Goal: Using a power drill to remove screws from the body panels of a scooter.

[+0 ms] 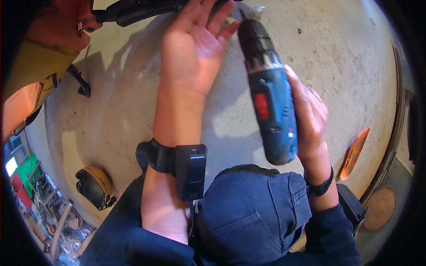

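My right hand (310, 115) is wrapped round a blue and black cordless drill (273, 106) with a red patch on its side. The drill's chuck and thin bit point up toward the top edge, and its handle is hidden behind the body and my fingers. My left hand (191, 48) is raised to the left of the chuck, palm in view and fingers stretched out. Its fingertips overlap a long black part (146, 9) at the top edge; whether they touch it I cannot tell. That part runs toward an orange and yellow machine (49, 53) at the upper left.
A yellow helmet (95, 184) lies on the concrete floor (115, 104) at the lower left, near piled clutter (57, 221). To the right are an orange flat piece (355, 155) and a round tan disc (380, 208). Dark blue cloth (253, 213) bulges between my arms.
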Demonstrator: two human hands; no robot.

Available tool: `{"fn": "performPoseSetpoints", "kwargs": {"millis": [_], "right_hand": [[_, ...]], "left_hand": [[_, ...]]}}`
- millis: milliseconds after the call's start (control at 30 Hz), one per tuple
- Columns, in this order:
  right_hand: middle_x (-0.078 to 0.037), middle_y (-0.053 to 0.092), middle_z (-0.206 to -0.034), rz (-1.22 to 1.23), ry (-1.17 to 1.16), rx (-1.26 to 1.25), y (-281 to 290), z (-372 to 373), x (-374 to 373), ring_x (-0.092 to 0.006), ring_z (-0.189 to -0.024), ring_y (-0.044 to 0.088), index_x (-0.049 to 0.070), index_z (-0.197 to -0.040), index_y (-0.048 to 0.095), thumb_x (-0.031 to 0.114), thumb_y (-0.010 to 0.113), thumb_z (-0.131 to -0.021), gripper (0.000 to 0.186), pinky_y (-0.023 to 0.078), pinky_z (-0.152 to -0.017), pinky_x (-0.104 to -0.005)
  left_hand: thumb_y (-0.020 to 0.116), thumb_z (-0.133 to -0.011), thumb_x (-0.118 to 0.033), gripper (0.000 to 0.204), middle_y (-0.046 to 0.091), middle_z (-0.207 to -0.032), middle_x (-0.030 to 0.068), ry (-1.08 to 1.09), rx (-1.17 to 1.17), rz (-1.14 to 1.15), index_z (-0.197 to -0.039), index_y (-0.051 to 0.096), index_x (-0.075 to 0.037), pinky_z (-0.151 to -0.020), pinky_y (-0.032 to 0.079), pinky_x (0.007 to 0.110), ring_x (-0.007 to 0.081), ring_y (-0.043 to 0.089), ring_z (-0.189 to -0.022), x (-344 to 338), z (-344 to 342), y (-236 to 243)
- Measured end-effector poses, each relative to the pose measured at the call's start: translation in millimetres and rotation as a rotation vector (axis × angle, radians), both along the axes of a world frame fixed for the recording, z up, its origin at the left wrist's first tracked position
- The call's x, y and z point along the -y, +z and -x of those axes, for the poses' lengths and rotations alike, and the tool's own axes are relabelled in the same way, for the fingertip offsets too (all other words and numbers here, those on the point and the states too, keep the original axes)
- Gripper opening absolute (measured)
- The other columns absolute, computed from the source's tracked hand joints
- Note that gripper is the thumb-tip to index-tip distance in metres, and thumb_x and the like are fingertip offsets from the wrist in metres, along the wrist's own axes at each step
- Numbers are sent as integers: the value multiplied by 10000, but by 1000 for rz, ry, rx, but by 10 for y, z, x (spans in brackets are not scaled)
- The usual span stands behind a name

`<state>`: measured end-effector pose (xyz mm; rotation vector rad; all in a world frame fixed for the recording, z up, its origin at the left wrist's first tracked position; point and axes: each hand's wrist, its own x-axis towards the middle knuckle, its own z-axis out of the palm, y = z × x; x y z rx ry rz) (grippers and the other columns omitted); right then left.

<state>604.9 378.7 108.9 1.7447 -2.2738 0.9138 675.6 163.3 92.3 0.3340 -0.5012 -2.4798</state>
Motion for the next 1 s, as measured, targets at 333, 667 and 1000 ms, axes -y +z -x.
{"fn": "performPoseSetpoints", "kwargs": {"millis": [333,667,1000], "right_hand": [[-112,672,-1014,120,11,-157,-266,16,404,-217,-718,651,-2,-1311,568,44,623,-740,575,500,-652,-316],[-105,683,-1004,119,-39,-167,-203,-16,505,-212,-741,663,2,-1292,586,33,607,-750,543,500,-650,-310],[-112,685,-995,132,-43,-161,-263,-60,507,-215,-742,655,-13,-1293,585,22,603,-748,546,500,-640,-310]], "left_hand": [[539,-981,-260,304,661,-1058,170,-193,264,85,-1139,571,-2,-796,583,392,283,678,-927,-227,-47,91],[580,-966,-193,250,670,-1008,99,-221,462,126,-1146,602,-21,-759,536,287,190,651,-869,-115,-12,173],[593,-976,-215,208,665,-912,65,-195,495,62,-1067,627,-31,-719,529,269,158,644,-797,-96,19,187]]}}
